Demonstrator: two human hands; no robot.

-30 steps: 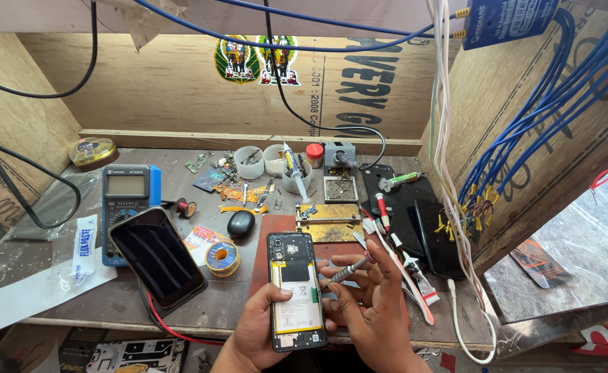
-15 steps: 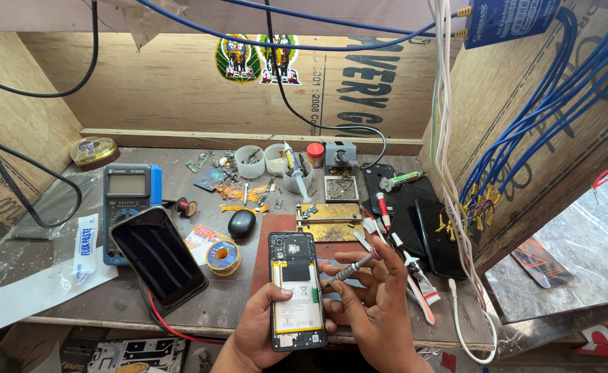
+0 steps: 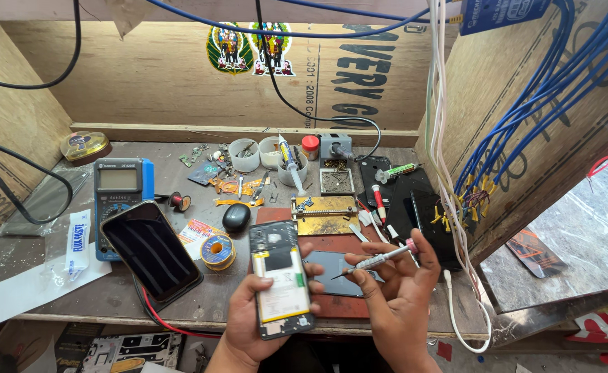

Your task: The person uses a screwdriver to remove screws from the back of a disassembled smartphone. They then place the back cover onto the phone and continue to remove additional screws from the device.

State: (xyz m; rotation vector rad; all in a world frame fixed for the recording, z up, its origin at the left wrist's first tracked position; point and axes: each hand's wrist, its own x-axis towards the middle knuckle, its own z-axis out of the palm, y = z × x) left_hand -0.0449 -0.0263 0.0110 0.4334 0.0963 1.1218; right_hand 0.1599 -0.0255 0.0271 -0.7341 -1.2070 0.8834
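Phone [image 3: 281, 280] with back cover off, white battery exposed, gripped upright in left hand [image 3: 248, 321] above workbench [image 3: 34, 276] front edge. Right hand [image 3: 397, 290] pinches small screwdriver [image 3: 376, 260], tip pointing toward phone. Solder spool [image 3: 217, 250], black phone [image 3: 150, 250], multimeter [image 3: 119, 190] lie left.

Workbench [image 3: 34, 259]: grey, scuffed top before me, set into a plywood booth. Back wall [image 3: 159, 90]: bare plywood board, two coloured stickers [image 3: 248, 48] stuck high on it. Left side wall [image 3: 14, 103]: same plywood, black cables [image 3: 24, 162] looping across. Right side wall [image 3: 525, 138]: plywood, angled, a bundle of blue wires [image 3: 545, 90] running down it. Beyond my right: pale marbled surface [image 3: 587, 235]. Light: bright, even daylight.
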